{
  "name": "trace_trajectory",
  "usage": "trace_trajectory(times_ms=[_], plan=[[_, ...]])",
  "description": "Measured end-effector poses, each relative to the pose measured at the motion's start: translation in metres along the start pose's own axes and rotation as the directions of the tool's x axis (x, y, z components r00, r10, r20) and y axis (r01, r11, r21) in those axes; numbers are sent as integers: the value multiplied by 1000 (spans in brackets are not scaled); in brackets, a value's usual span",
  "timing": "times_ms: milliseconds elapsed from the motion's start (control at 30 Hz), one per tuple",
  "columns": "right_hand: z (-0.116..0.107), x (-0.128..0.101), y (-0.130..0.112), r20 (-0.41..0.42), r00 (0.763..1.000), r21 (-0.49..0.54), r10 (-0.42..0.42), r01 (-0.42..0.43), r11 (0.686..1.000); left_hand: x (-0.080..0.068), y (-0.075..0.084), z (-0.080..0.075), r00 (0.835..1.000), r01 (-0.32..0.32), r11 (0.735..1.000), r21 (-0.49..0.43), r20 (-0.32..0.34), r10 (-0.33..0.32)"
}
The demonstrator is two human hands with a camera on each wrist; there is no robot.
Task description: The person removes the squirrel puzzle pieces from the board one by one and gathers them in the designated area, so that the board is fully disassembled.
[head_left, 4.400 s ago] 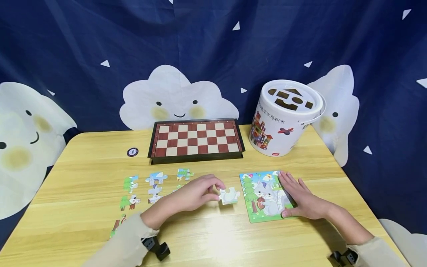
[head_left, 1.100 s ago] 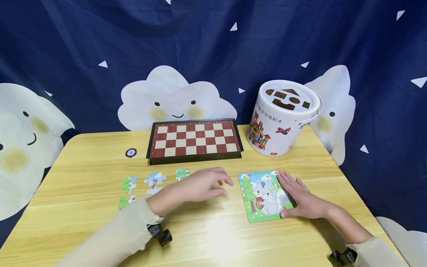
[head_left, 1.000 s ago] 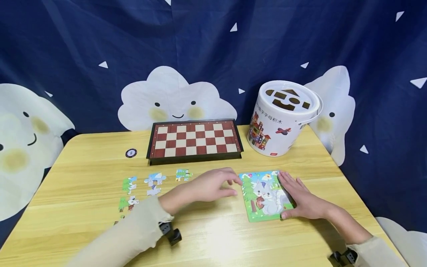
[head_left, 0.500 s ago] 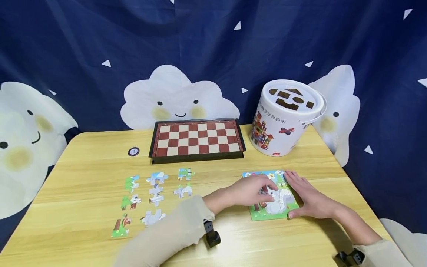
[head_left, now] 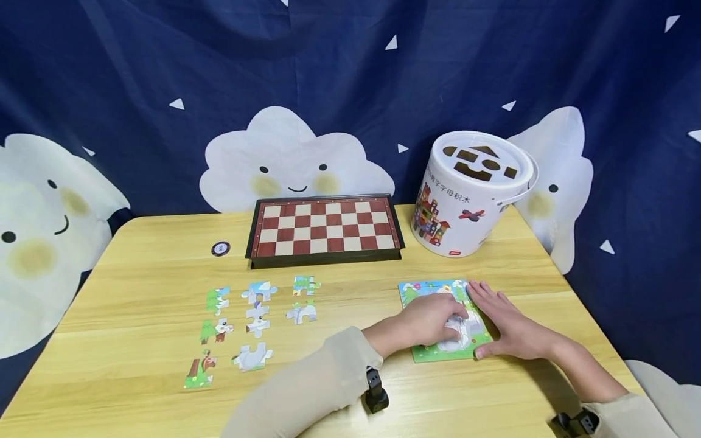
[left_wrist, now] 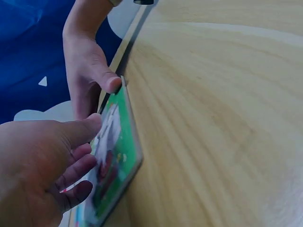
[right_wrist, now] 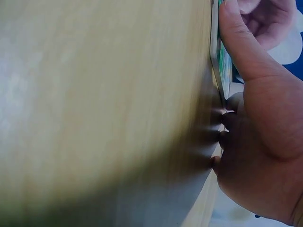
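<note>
A square squirrel jigsaw board lies at the right of the table. My left hand reaches over it, its thumb and forefinger apart, their tips at the squirrel's pale body. In the left wrist view the left hand's other fingers are loosely bent close over the board. My right hand rests along the board's right side, fingers extended and thumb at the lower right edge. In the right wrist view the right thumb lies on the board's edge. Part of the picture is hidden under the left hand.
Several loose jigsaw pieces lie in columns at left, including a grey-white piece and a tree piece. Behind are a folding chessboard, a round chip and a white block bucket. A blue curtain hangs behind the table.
The grey-white jigsaw piece that my left hand pinched is out of that hand. The left hand has moved right, onto the board. My right hand stays at the board's right side.
</note>
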State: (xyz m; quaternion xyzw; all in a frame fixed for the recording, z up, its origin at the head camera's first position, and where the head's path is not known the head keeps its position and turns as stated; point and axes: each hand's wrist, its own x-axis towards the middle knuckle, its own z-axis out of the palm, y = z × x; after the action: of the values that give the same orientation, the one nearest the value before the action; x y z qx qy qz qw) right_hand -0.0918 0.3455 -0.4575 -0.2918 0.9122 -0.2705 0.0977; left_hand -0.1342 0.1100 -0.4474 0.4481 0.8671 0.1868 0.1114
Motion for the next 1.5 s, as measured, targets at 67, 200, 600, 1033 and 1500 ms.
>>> trace_trajectory(times_ms=[67, 200, 600, 1033, 1500], plan=[[0, 0, 0, 2, 1000, 0, -1, 1, 1000, 0, -1, 3, 1000, 2, 1000, 12, 3, -2], [1, 0, 1, 2, 1000, 0, 4, -4, 1000, 2, -2, 11, 1000, 10, 1000, 20, -20, -10], [2, -1, 1, -13, 1000, -7, -17, 16, 1000, 8, 1, 21, 992, 63, 997, 36, -114, -58], [4, 0, 2, 1, 1000, 8, 7, -7, 1000, 8, -1, 20, 989, 72, 997, 41, -132, -66], [4, 0, 2, 2, 1000, 23, 14, -14, 1000, 7, 0, 19, 987, 83, 996, 43, -145, -75]])
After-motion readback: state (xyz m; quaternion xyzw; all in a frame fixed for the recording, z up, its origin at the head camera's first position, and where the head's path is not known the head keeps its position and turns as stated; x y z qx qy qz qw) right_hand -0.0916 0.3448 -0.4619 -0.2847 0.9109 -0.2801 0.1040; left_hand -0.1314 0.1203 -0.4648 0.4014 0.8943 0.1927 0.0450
